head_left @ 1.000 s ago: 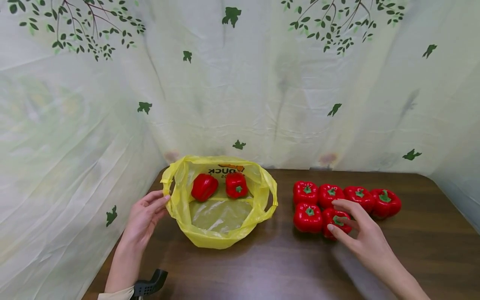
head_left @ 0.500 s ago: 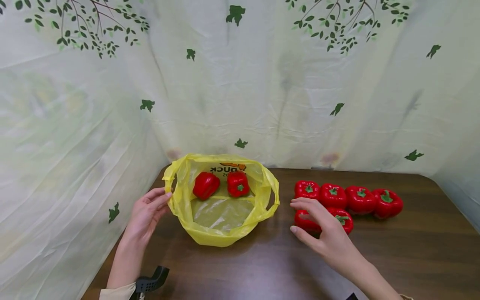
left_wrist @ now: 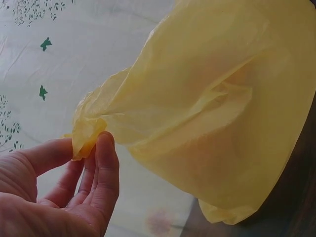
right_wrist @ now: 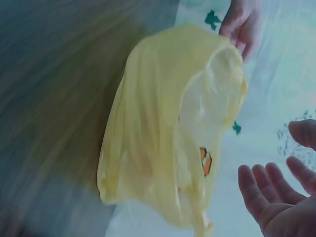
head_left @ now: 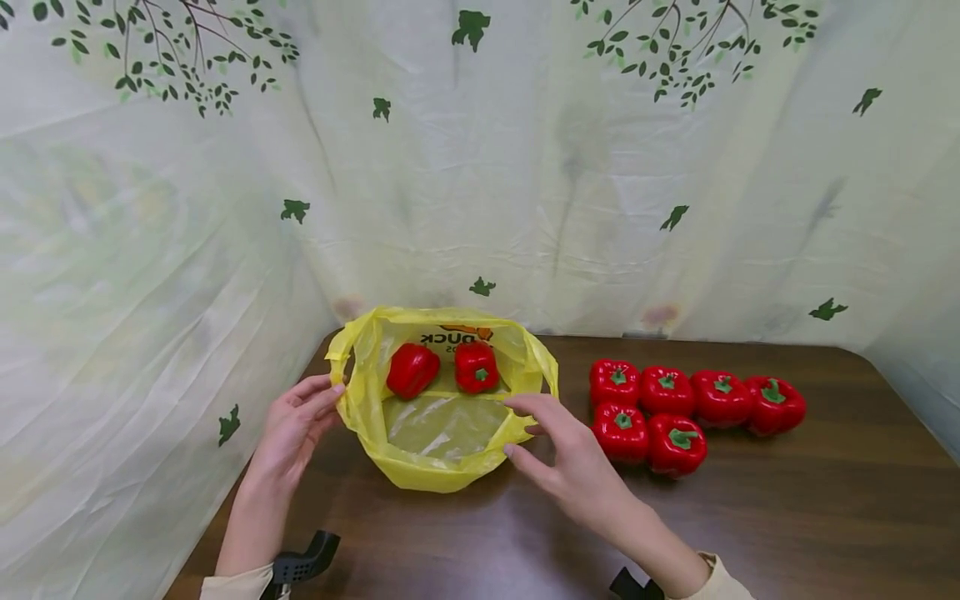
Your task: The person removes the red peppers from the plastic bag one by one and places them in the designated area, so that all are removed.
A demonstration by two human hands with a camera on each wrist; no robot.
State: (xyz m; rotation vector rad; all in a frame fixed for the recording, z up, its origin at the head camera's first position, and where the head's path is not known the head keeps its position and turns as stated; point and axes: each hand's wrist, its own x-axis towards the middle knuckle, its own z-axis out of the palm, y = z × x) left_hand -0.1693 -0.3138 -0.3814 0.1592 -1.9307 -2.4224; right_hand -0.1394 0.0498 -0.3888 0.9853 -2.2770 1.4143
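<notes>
A yellow plastic bag (head_left: 427,477) stands with its mouth wide on the table, two red bell peppers inside: one lying on its side (head_left: 412,372), one with its green stem showing (head_left: 476,368). My left hand (head_left: 294,432) pinches the bag's left handle (left_wrist: 89,136) between thumb and finger. Over the bag's right rim hovers my right hand (head_left: 568,463), fingers spread and holding nothing; the right wrist view shows that hand (right_wrist: 281,202) apart from the bag (right_wrist: 148,123). Several more red bell peppers (head_left: 677,445) sit in two rows to the right.
The brown wooden table (head_left: 825,500) reaches back to a pale fabric curtain (head_left: 525,183) printed with leaves and branches. The curtain also hangs along the left side. A black wrist mount (head_left: 306,560) sits on the left forearm.
My right hand has swept left, from over the front-row peppers to the bag's right rim. The left hand keeps its pinch on the bag handle. The peppers have not moved.
</notes>
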